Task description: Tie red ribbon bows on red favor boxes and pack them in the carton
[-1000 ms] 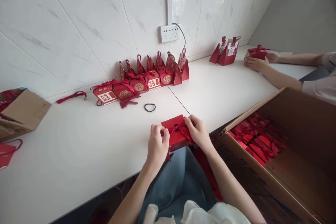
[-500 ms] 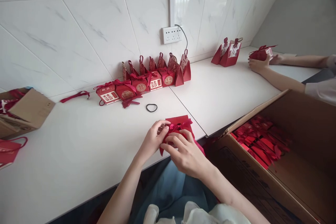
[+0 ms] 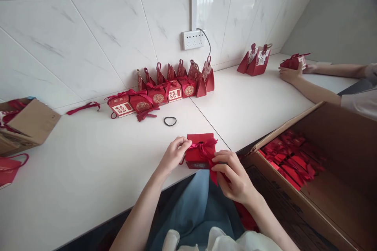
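A red gift box (image 3: 194, 158) with a ribbon bow (image 3: 206, 148) on top sits at the front edge of the white table. My left hand (image 3: 176, 152) pinches the left loop of the bow between thumb and fingertips. On the box's right side, my right hand (image 3: 231, 172) has its fingers closed around a hanging part of the ribbon. Behind the box lies a dark ring-shaped band (image 3: 170, 121). A row of red boxes with bows (image 3: 158, 96) stands farther back, with triangular red boxes (image 3: 201, 84) behind and beside it.
An open cardboard box (image 3: 282, 180) holding red boxes stands at the right. Another carton (image 3: 38, 121) is at the left, near a red bag (image 3: 8, 170). Two triangular boxes (image 3: 257, 62) stand back right, where another person's hands (image 3: 291, 73) hold a red box.
My right hand has moved off the middle of the bow to the box's right side. The bow and the box front now show more, and my left hand has shifted slightly.
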`<action>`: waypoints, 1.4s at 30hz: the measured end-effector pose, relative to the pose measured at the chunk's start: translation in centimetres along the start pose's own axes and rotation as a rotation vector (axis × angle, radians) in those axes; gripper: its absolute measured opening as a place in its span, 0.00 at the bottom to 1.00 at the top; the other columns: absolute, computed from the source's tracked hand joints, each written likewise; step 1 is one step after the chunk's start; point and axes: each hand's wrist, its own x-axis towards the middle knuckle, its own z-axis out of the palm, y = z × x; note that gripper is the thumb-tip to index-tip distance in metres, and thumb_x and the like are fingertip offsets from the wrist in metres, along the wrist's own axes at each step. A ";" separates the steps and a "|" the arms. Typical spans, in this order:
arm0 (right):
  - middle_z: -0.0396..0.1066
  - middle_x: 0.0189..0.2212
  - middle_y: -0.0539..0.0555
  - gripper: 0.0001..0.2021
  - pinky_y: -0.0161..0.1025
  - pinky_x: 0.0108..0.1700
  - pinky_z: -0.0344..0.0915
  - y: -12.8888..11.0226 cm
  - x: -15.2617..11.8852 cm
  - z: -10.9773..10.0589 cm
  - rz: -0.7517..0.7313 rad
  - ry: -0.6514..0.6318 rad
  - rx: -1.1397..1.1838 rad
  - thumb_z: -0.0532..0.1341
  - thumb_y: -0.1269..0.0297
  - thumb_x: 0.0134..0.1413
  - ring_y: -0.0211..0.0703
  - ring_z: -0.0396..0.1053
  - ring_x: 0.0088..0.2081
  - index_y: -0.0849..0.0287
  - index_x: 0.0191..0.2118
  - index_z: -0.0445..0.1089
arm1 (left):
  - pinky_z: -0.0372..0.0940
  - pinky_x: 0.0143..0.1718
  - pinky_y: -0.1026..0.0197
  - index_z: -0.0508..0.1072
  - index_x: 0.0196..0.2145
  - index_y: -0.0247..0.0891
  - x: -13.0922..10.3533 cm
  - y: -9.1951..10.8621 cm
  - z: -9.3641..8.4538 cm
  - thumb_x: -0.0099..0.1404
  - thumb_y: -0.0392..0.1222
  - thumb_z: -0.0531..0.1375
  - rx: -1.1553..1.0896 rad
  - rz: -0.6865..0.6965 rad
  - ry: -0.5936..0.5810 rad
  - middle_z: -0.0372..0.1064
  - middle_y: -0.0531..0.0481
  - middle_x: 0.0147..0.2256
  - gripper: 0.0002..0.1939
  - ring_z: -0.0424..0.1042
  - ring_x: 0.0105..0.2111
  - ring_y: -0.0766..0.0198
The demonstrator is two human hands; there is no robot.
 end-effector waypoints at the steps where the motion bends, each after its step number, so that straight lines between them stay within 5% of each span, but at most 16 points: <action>1: 0.68 0.36 0.57 0.11 0.49 0.44 0.68 -0.2 -0.4 -0.1 -0.001 -0.004 -0.018 0.55 0.80 0.51 0.46 0.67 0.41 0.58 0.38 0.65 | 0.57 0.31 0.65 0.64 0.24 0.38 -0.1 0.1 0.0 0.63 0.51 0.54 0.043 0.014 0.021 0.60 0.55 0.28 0.16 0.61 0.28 0.67; 7: 0.67 0.37 0.58 0.09 0.51 0.45 0.67 -1.4 -1.8 1.0 0.020 0.022 -0.065 0.57 0.77 0.52 0.47 0.66 0.44 0.59 0.39 0.66 | 0.59 0.32 0.65 0.69 0.27 0.38 -0.2 1.2 -0.2 0.62 0.47 0.56 0.128 0.146 0.029 0.64 0.52 0.30 0.11 0.63 0.29 0.67; 10: 0.66 0.39 0.59 0.08 0.51 0.46 0.66 -1.4 -2.0 1.6 0.046 0.018 -0.036 0.58 0.76 0.52 0.49 0.65 0.45 0.59 0.38 0.66 | 0.59 0.29 0.65 0.68 0.26 0.37 0.2 1.4 -0.4 0.62 0.48 0.56 0.023 0.097 -0.075 0.64 0.53 0.26 0.12 0.63 0.26 0.67; 14: 0.64 0.40 0.59 0.08 0.49 0.46 0.66 -1.0 -1.8 1.7 0.058 0.007 0.057 0.58 0.77 0.51 0.49 0.64 0.46 0.59 0.37 0.66 | 0.59 0.29 0.66 0.67 0.25 0.36 0.6 1.3 -0.5 0.61 0.47 0.57 -0.028 0.098 -0.048 0.65 0.53 0.25 0.12 0.64 0.26 0.67; 19: 0.61 0.41 0.58 0.06 0.44 0.45 0.68 -0.9 -1.3 1.3 0.150 -0.021 0.210 0.57 0.74 0.52 0.47 0.64 0.46 0.58 0.34 0.68 | 0.56 0.27 0.68 0.71 0.41 0.39 0.5 1.3 -0.6 0.61 0.46 0.57 -0.055 0.057 -0.060 0.57 0.58 0.22 0.12 0.60 0.23 0.70; 22: 0.62 0.42 0.59 0.05 0.48 0.47 0.66 -0.9 -1.2 0.8 0.125 -0.045 0.267 0.55 0.68 0.55 0.49 0.63 0.47 0.58 0.32 0.68 | 0.59 0.29 0.67 0.73 0.40 0.38 0.5 1.3 -0.8 0.61 0.45 0.56 -0.027 0.062 -0.071 0.62 0.54 0.25 0.12 0.63 0.26 0.69; 25: 0.64 0.37 0.58 0.16 0.50 0.45 0.64 -0.5 -1.1 0.1 0.186 0.109 0.362 0.49 0.57 0.60 0.51 0.65 0.44 0.58 0.27 0.65 | 0.60 0.30 0.65 0.74 0.36 0.37 0.4 1.2 -0.9 0.61 0.46 0.56 0.057 0.059 -0.058 0.68 0.51 0.29 0.11 0.66 0.29 0.65; 28: 0.63 0.27 0.54 0.18 0.41 0.35 0.62 0.6 0.0 -0.5 0.521 0.300 0.308 0.45 0.56 0.63 0.44 0.64 0.32 0.57 0.24 0.60 | 0.60 0.28 0.65 0.73 0.35 0.38 0.2 1.3 -0.8 0.62 0.48 0.56 0.128 0.047 -0.044 0.70 0.50 0.30 0.12 0.67 0.29 0.64; 31: 0.58 0.19 0.48 0.19 0.36 0.26 0.55 1.7 2.0 -0.4 0.823 0.078 0.193 0.48 0.52 0.61 0.38 0.56 0.22 0.57 0.23 0.60 | 0.60 0.27 0.65 0.73 0.33 0.39 0.0 1.5 -0.6 0.62 0.49 0.56 0.165 0.068 -0.021 0.70 0.51 0.30 0.12 0.67 0.28 0.64; 34: 0.55 0.15 0.46 0.21 0.34 0.24 0.52 2.0 3.7 0.2 0.882 -0.098 0.194 0.50 0.47 0.57 0.36 0.53 0.20 0.56 0.20 0.56 | 0.60 0.27 0.65 0.72 0.33 0.39 -0.3 1.5 -0.4 0.63 0.48 0.55 0.181 0.099 0.010 0.70 0.52 0.28 0.12 0.66 0.27 0.66; 42: 0.53 0.15 0.44 0.21 0.34 0.23 0.50 2.2 3.5 2.2 0.932 -0.086 0.398 0.53 0.49 0.56 0.34 0.51 0.19 0.56 0.20 0.53 | 0.63 0.32 0.64 0.70 0.31 0.38 -0.5 0.9 -0.2 0.63 0.46 0.54 0.130 0.097 0.009 0.69 0.52 0.29 0.10 0.68 0.30 0.65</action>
